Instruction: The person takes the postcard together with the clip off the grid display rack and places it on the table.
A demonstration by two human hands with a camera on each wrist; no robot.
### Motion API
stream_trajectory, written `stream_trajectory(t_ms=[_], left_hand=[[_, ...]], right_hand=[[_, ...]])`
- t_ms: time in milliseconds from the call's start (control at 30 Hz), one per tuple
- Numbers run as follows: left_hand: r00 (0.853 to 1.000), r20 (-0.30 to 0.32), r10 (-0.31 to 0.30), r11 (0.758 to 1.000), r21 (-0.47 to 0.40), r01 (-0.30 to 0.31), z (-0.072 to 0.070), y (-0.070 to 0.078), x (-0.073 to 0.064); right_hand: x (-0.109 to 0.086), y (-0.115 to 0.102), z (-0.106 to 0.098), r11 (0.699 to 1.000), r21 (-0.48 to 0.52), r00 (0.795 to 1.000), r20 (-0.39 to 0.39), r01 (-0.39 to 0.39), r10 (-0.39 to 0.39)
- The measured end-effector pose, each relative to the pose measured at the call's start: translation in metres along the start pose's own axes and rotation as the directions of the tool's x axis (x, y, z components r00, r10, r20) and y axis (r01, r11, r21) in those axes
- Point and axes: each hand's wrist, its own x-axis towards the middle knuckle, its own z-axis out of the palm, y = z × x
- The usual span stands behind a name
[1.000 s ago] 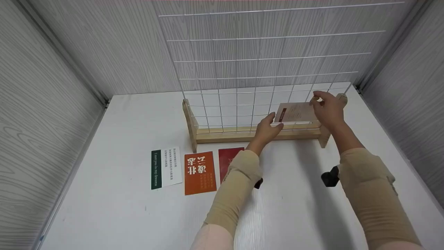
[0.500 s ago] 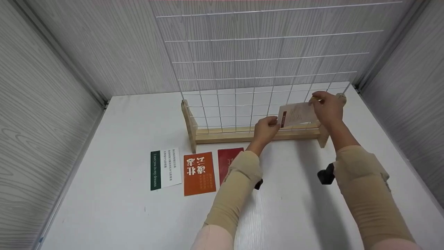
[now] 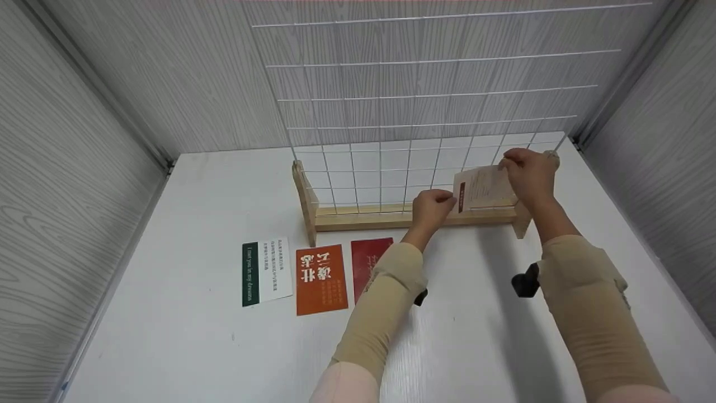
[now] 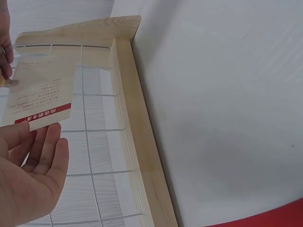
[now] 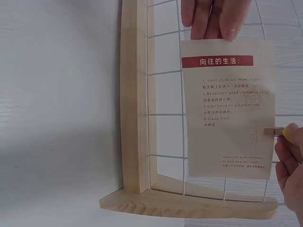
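A cream card (image 3: 482,189) with a red title band and printed lines lies against the white wire grid (image 3: 382,168), at its lower right. My left hand (image 3: 430,210) pinches the card's left edge between thumb and fingers, as the left wrist view also shows. At the card's top edge my right hand (image 3: 530,174) pinches a small wooden clip (image 5: 270,131) with a yellow part. The clip's tip overlaps the card's edge in the right wrist view. Whether it also grips a wire is hidden behind the card.
A wooden base (image 3: 358,223) with upright side pieces carries the grid. On the white table (image 3: 196,336) lie a green-and-white card (image 3: 267,271), an orange card (image 3: 321,280) and a dark red card (image 3: 366,260), partly covered by my left arm. Grey panels (image 3: 72,168) enclose the table.
My left fingers, spread a second ago, have drawn together on the card's edge. The card's left side has tilted downward and shifted slightly right. My right hand stays nearly in place.
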Motion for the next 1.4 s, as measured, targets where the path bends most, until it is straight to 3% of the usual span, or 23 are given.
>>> stream_trajectory(t_ms=[167, 367, 700, 900, 1100, 1300, 1400], left_hand=[[1.0, -0.01, -0.029, 1.0, 0.006, 0.029, 0.002, 0.001, -0.001], [1.0, -0.021, -0.001, 0.999, 0.054, 0.002, 0.002, 0.002, -0.001], [0.997, -0.038, 0.062, 0.989, 0.137, -0.056, 0.003, 0.003, -0.002], [0.997, -0.03, 0.068, 0.988, 0.142, -0.063, 0.004, 0.004, -0.004], [0.997, -0.03, 0.074, 0.988, 0.141, -0.069, 0.006, 0.003, -0.004], [0.997, -0.036, 0.07, 0.985, 0.16, -0.063, 0.003, 0.003, -0.005], [0.997, -0.034, 0.066, 0.985, 0.163, -0.059, 0.001, 0.003, -0.005]], right_hand=[[-0.001, 0.001, 0.001, 1.0, -0.014, 1.0, -0.024, 0.015, -0.016], [-0.002, -0.001, 0.002, 1.0, -0.022, 0.999, -0.038, -0.001, 0.0], [-0.003, 0.004, 0.004, 0.982, -0.139, 0.984, -0.109, 0.127, -0.143], [-0.004, 0.01, 0.006, 0.959, -0.173, 0.953, -0.166, 0.226, -0.255], [-0.008, 0.013, 0.008, 0.94, -0.187, 0.928, -0.194, 0.284, -0.319], [-0.005, 0.009, 0.005, 0.9, -0.234, 0.879, -0.229, 0.368, -0.419], [-0.004, 0.008, 0.005, 0.89, -0.239, 0.866, -0.236, 0.389, -0.442]])
